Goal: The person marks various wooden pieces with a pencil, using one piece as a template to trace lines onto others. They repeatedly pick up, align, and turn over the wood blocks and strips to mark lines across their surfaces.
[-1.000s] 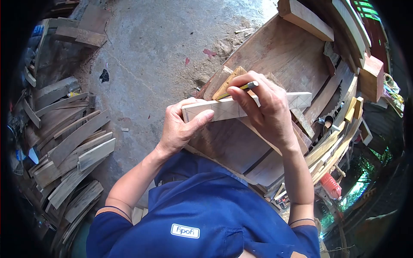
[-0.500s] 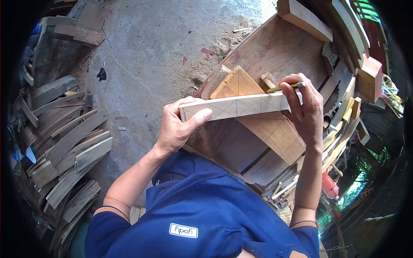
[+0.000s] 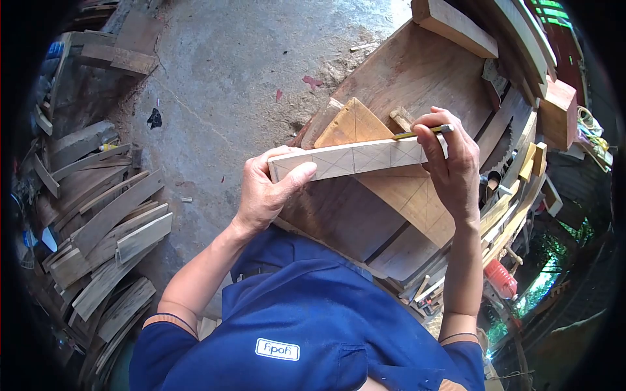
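A pale wooden strip (image 3: 372,158), pencilled with crossed lines, lies tilted across the view. My left hand (image 3: 266,189) grips its left end, thumb on the marked face. My right hand (image 3: 451,158) is closed around a yellow and black pencil (image 3: 424,131) near the strip's right end, and the pencil's tip is at the strip's upper edge. Behind the strip lies a brown wooden board (image 3: 411,202) with drawn lines, its pointed end (image 3: 353,122) showing above the strip. A small wood block (image 3: 402,120) sits beyond the pencil.
Beneath the pieces is a wide wooden work surface (image 3: 417,72). A thick beam (image 3: 454,28) rests at its far end, and a saw blade (image 3: 505,144) lies at the right. Stacked planks (image 3: 107,267) stand along the left. A reddish block (image 3: 559,114) is at the right.
My right hand and the pencil have moved a little to the left along the strip's upper edge. My left hand still holds the strip's end.
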